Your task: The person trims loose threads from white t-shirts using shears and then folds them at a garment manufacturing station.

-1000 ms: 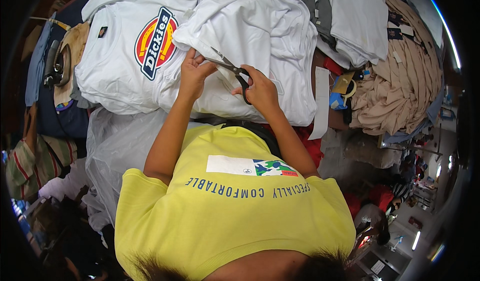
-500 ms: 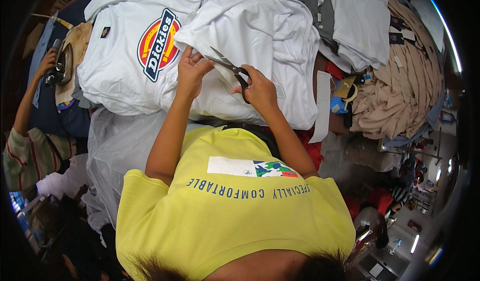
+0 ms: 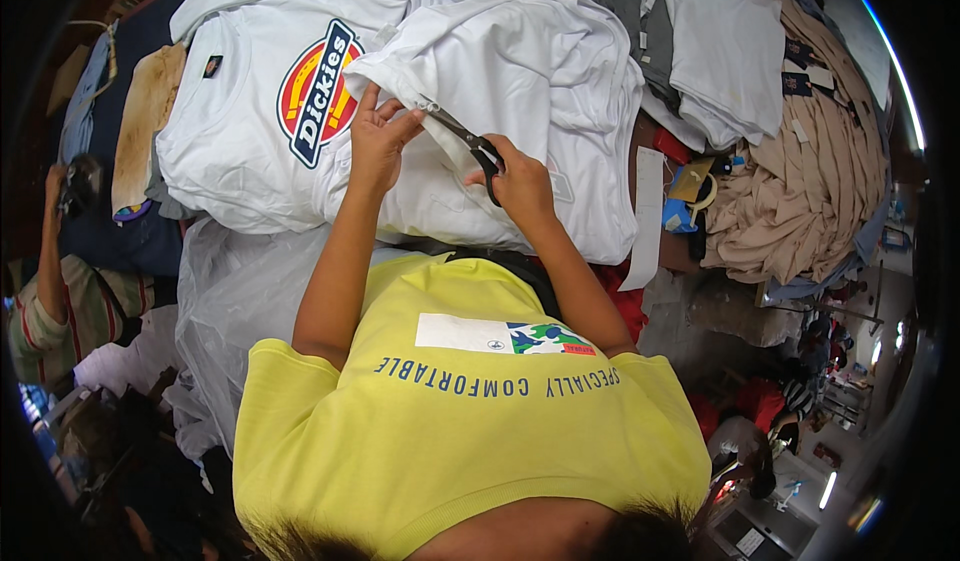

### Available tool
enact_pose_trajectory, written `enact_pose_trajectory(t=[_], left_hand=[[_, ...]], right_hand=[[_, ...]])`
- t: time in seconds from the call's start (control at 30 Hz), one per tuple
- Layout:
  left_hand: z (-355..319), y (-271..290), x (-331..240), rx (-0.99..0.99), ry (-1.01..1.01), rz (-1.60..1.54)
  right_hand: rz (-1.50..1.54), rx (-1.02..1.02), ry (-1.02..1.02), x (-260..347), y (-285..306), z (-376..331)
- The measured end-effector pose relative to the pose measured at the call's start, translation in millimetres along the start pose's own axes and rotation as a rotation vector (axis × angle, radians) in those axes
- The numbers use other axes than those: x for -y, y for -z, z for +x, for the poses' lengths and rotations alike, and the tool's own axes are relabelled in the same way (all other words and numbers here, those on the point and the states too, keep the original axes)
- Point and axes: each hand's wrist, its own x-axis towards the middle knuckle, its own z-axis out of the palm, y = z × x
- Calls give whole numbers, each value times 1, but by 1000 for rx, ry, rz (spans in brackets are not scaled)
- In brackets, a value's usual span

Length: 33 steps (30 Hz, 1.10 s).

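Note:
In my right hand (image 3: pixel 522 183) is a pair of black-handled scissors (image 3: pixel 462 135), blades pointing up and left. Their tips meet the edge of a rumpled white T-shirt (image 3: pixel 500 66), beside the fingers of my left hand (image 3: pixel 378 151). Those left fingers pinch the shirt's edge; any thread there is too small to make out. Beneath and to the left lies another white T-shirt (image 3: pixel 225 111) with a round red, yellow and navy print.
At far left a co-worker's hand holds an iron (image 3: pixel 82 183) near a brown-stained pad (image 3: pixel 148 111). Clear plastic sheeting (image 3: pixel 235 291) hangs by my left arm. On the right are folded white garments (image 3: pixel 722 56), tape rolls (image 3: pixel 705 194) and a heap of beige garments (image 3: pixel 785 191).
The scissor blades, spread apart before, have come together at the shirt's edge. My hands have barely moved. The co-worker's iron has shifted left, off the pad.

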Motion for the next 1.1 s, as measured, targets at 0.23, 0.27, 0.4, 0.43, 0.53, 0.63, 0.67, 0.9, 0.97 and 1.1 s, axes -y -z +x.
enact_pose_trajectory(t=[0.23,0.27,0.4,0.43,0.53,0.63,0.67,0.9,0.97,1.1], left_hand=[[-4,-11,-3,2,-13,-18],[-4,-11,-4,13,-10,-9],[3,-8,-7,-3,2,-23],[5,-7,-8,-21,6,-37],[6,-4,-7,-5,15,4],[5,-3,-7,23,-6,-37],[5,-2,-6,29,-2,-37],[0,-11,-12,7,9,23],[-1,-10,-12,16,3,20],[-1,-10,-12,26,-11,17]], right_hand=[[-84,-75,45,12,0,14],[-50,-61,28,10,-1,14],[55,-18,1,1,-4,10],[75,-12,3,0,-4,9],[27,27,-46,-2,-6,10],[-45,-27,25,5,-3,15],[-39,-1,19,6,-2,16],[3,42,13,1,-5,19],[18,31,22,-2,-5,18],[25,23,35,2,-5,19]])
